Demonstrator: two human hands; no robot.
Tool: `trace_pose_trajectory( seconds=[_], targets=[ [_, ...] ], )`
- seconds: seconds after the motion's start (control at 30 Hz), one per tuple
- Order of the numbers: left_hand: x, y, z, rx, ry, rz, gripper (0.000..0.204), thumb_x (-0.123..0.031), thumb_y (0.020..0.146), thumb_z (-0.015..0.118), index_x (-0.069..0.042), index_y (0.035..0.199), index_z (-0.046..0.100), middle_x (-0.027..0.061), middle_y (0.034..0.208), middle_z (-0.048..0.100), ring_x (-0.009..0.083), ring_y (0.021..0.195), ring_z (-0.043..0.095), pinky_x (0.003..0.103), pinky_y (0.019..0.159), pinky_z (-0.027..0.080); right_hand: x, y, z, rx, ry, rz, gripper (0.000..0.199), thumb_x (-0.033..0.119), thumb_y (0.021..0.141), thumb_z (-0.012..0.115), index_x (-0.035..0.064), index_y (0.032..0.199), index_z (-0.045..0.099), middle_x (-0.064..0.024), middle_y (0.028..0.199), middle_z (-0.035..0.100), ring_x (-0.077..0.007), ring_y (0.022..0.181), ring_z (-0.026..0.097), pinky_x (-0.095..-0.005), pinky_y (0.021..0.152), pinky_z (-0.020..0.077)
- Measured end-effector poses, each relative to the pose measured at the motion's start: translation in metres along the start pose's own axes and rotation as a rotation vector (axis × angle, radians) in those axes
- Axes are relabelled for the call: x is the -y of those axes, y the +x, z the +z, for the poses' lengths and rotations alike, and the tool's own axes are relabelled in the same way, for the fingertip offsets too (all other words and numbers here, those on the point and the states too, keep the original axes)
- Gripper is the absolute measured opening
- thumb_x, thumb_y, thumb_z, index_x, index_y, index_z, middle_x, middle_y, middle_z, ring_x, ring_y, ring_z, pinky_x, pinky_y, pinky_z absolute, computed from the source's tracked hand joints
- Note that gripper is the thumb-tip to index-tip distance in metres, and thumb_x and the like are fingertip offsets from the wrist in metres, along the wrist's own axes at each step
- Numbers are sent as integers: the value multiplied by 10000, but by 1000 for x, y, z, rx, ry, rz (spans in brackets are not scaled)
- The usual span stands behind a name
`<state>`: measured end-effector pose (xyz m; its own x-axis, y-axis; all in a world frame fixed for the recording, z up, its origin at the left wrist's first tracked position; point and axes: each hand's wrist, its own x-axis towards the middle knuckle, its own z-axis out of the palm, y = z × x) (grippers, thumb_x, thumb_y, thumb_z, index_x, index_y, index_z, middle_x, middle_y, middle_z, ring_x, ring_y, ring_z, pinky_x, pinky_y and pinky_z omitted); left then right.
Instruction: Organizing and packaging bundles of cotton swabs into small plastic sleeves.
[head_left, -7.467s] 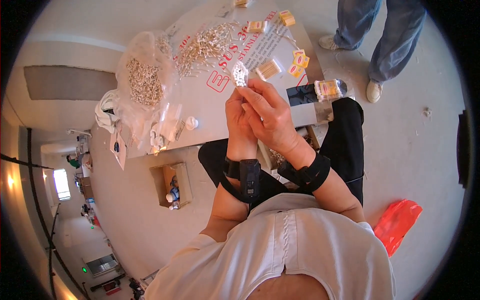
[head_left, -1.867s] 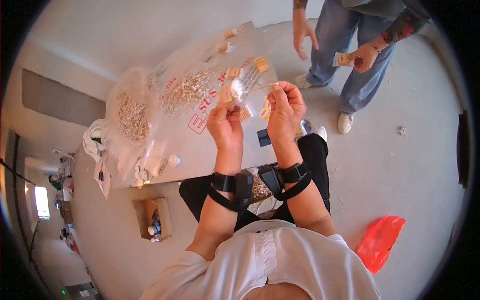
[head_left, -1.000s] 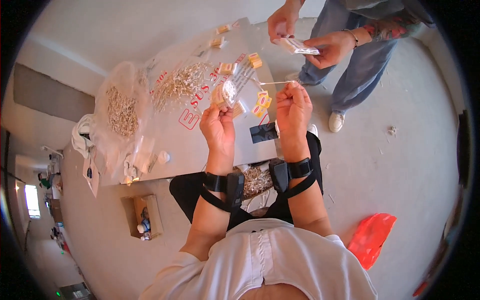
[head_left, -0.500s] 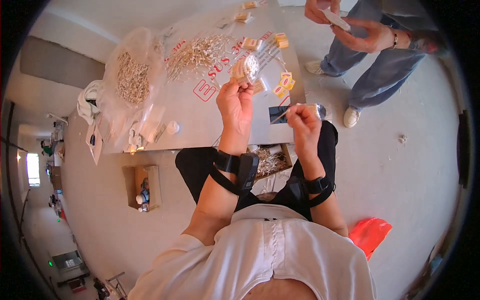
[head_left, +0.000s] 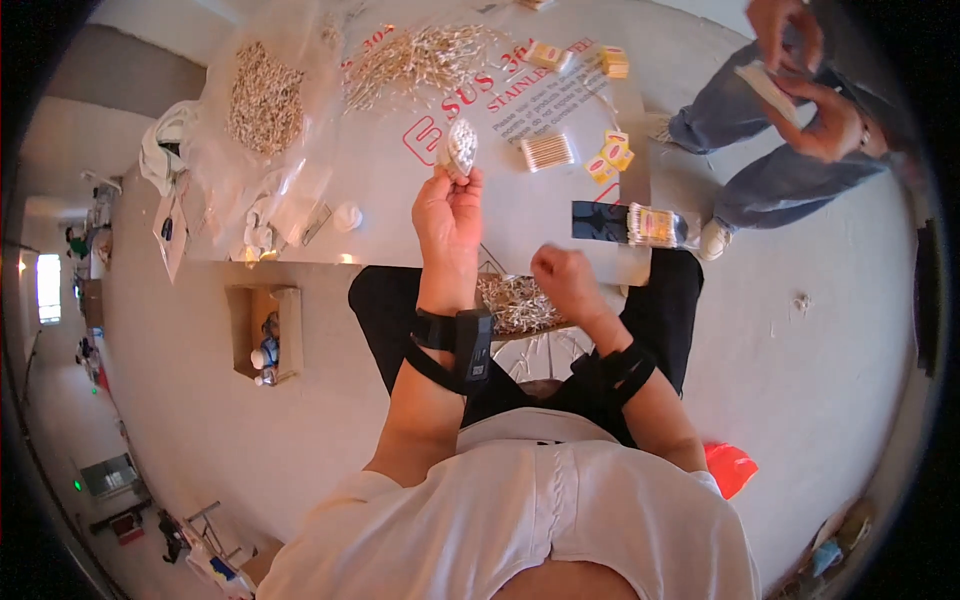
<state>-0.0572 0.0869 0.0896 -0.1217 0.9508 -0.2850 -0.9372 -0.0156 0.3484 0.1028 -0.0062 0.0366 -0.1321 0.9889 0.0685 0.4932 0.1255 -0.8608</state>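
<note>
My left hand is closed on the lower end of a small clear pack of cotton swabs, with the white tips showing, raised above the table. Over the table's near edge, beside the box of loose cotton swabs, my right hand has its fingers curled shut. Whether anything is in them is hidden. A flat bundle of swabs lies beyond it on the table. To its right are yellow label cards, a dark card and another swab pack.
A large clear bag of swabs and a loose heap of swabs cover the far left. Small yellow packs sit further back. Another person's hands hold a pale pack at far right. A cardboard box stands on the floor.
My right hand has moved left and nearer me, over the swab box; the thin stick it held no longer shows. The pack in my left hand has turned. The view has shifted.
</note>
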Motion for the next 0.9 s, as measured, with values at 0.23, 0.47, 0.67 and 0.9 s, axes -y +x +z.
trace_pose_trajectory(
  seconds=[0.23,0.47,0.67,0.9],
  targets=[
    [-37,23,-43,-70,-28,61,31,-5,829,522,9,834,549,78,795,565,187,722,537,368,746,480,-9,129,12,-135,122,77,102,96,728,594,-2,704,604,-178,635,591,-332,608,595,-385,567,467],
    [-48,54,-58,-90,-58,61,29,-12,829,543,5,847,557,96,860,597,200,780,567,374,751,491,-1,229,66,-256,-264,66,210,203,731,638,-2,724,593,-200,735,608,-340,665,603,-426,619,470],
    [-45,62,-70,2,-10,10,133,-6,800,568,26,928,576,128,920,610,225,850,581,371,789,486,-8,245,85,-49,-721,92,124,215,786,547,119,804,625,-101,867,633,-255,812,642,-396,650,517],
    [-24,55,-57,-33,82,19,66,37,797,493,26,819,554,87,802,564,179,701,523,327,721,478,-14,209,48,-350,-183,63,173,174,741,572,4,768,578,-199,716,618,-380,654,593,-469,582,460]
  ],
)
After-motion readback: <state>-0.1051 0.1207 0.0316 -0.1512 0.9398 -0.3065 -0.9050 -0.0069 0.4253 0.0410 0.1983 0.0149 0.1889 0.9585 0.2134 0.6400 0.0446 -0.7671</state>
